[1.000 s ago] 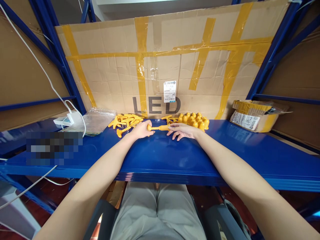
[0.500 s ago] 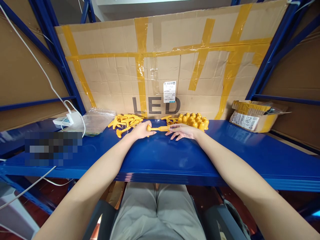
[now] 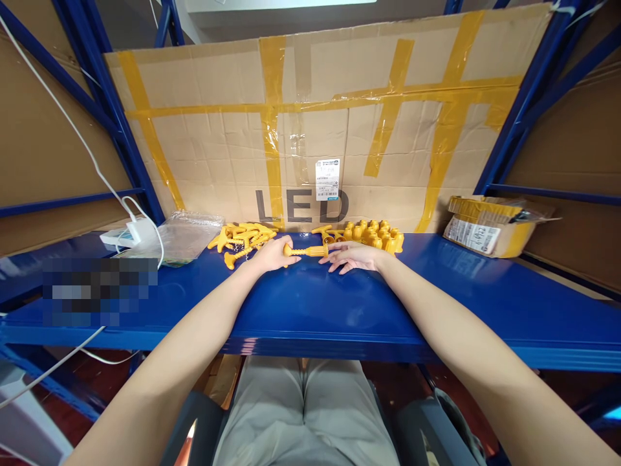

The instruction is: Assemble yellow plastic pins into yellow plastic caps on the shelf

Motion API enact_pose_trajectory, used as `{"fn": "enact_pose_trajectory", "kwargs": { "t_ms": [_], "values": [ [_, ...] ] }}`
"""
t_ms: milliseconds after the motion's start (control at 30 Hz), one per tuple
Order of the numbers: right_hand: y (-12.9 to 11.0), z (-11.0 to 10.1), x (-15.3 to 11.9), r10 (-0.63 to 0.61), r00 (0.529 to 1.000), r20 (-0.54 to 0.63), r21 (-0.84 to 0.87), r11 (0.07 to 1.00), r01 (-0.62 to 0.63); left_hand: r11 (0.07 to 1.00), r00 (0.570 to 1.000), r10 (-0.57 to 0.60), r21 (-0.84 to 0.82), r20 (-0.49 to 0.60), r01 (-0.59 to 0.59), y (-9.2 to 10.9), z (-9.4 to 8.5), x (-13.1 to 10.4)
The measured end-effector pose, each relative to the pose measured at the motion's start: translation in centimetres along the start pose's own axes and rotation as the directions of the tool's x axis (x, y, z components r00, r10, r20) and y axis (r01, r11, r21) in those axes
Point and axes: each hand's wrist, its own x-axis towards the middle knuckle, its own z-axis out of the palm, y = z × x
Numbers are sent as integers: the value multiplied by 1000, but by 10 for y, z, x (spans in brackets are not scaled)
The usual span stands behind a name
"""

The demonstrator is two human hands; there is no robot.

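Note:
My left hand (image 3: 274, 255) is closed around the handle end of a yellow plastic corkscrew (image 3: 306, 252), held level above the blue shelf. Its ribbed shaft runs into a wider sleeve whose flared end points right. Beside that end is my right hand (image 3: 356, 256), fingers apart and stretched toward it; the fingertips are at or very near the rim. Behind my left hand lies a heap of yellow T-handled corkscrews (image 3: 246, 237), some with thin metal spirals showing. Several yellow sleeves (image 3: 376, 234) stand grouped behind my right hand.
A cardboard panel (image 3: 213, 155) closes off the back of the blue shelf (image 3: 310, 304). Clear plastic bags (image 3: 189, 238) and a white power strip (image 3: 138, 234) with cables lie at left. An opened carton (image 3: 485, 230) sits at right.
My right fingers have eased back slightly from the sleeve, so more of its flared end shows. My left hand still holds the corkscrew in nearly the same place.

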Motion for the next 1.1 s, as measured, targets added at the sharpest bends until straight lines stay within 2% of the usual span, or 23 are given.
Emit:
{"fn": "enact_pose_trajectory", "kwargs": {
  "t_ms": [333,867,1000,1100],
  "values": [
    [-1,7,3,-30,996,-89,-31,999,28,999,999,-28,-15,38,29,4,-2,-1],
    [-1,8,4,-47,994,-100,34,998,50,997,999,-31,-71,36,33,-1,0,1],
    [-3,11,3,-47,994,-103,109,992,58,997,998,-19,-71,60,23,0,-1,-1],
    [-5,14,3,-98,980,-171,231,963,137,998,1000,17,-64,-1,-17,-1,-1,-1]
  ]
}}
